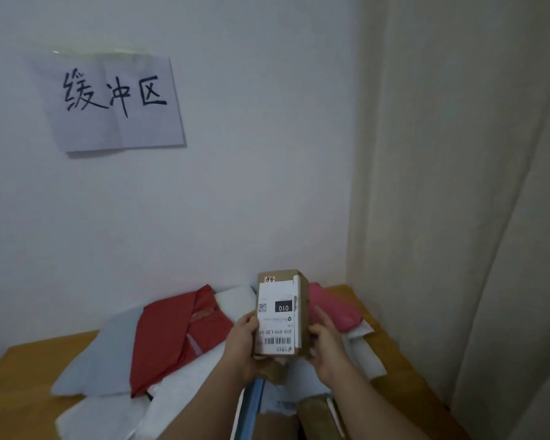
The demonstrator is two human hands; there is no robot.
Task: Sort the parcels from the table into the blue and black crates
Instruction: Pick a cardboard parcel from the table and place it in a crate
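A small brown cardboard parcel [302, 300] with a white shipping label marked 010 is held upright above the wooden table [23, 373]. My left hand [240, 342] grips its left side and my right hand [326, 344] grips its right side. Under and behind it lies a pile of parcels: a dark red bag [172, 338], a grey bag [105, 354], a pink bag [334, 309], several white padded envelopes [185, 404] and another brown box [318, 414] at the bottom edge. No blue or black crate is in view.
A white wall with a handwritten paper sign [111, 100] stands behind the table. A cream curtain [458, 185] hangs at the right, close to the table's right edge. A blue-edged envelope [251, 408] lies between my forearms.
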